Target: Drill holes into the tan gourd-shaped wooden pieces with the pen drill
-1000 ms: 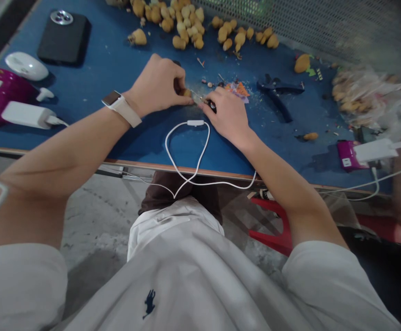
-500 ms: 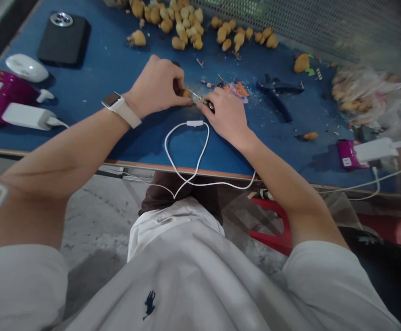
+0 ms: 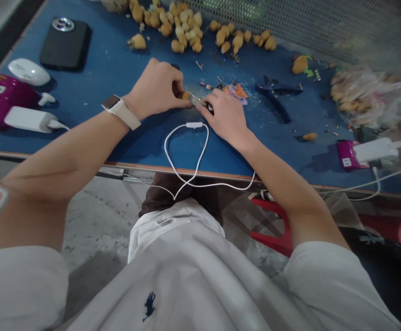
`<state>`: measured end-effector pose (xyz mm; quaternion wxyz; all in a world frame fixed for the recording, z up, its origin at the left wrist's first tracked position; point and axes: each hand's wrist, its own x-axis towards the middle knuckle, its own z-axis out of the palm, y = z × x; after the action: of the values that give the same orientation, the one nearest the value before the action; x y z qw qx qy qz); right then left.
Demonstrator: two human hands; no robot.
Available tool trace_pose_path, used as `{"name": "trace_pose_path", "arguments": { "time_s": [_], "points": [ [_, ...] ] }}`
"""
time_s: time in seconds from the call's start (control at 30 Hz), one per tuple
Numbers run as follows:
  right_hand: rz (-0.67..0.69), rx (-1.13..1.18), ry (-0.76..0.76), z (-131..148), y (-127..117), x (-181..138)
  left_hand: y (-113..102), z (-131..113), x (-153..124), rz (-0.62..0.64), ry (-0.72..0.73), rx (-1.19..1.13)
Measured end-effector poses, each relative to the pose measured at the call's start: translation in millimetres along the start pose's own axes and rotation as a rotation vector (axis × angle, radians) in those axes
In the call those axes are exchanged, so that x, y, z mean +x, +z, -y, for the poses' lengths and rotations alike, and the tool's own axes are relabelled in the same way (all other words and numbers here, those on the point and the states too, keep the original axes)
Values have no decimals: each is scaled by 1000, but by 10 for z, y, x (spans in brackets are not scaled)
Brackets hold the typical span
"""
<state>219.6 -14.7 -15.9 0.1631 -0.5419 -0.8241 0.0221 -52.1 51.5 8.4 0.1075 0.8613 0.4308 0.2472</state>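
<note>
My left hand (image 3: 157, 87), with a watch (image 3: 112, 102) on its wrist, is closed on a small tan gourd-shaped piece (image 3: 186, 95) held against the blue table (image 3: 124, 69). My right hand (image 3: 226, 117) is closed on a thin tool with a dark handle (image 3: 209, 106); its metal tip (image 3: 195, 98) points at the tan piece. Both hands meet near the table's middle. A white earphone cable (image 3: 195, 125) loops just in front of them.
Several tan gourd pieces (image 3: 183, 27) lie at the back below a wire mesh. Black pliers (image 3: 276, 92) and orange scraps (image 3: 237, 90) lie to the right. On the left are a black phone (image 3: 65, 42), white mouse (image 3: 28, 71), purple power strip (image 3: 0, 94); another purple strip (image 3: 348, 154) right.
The hands stay together on the tan piece and the tool. The view has tilted slightly, so everything sits a little lower in the picture.
</note>
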Motion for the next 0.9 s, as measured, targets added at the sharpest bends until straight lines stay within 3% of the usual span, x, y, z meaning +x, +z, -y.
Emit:
{"name": "trace_pose_path", "arguments": {
  "time_s": [0.9],
  "points": [
    [-13,47,-13,-36,2,6,-48,1,-14,41,-6,-21]
  ]
}}
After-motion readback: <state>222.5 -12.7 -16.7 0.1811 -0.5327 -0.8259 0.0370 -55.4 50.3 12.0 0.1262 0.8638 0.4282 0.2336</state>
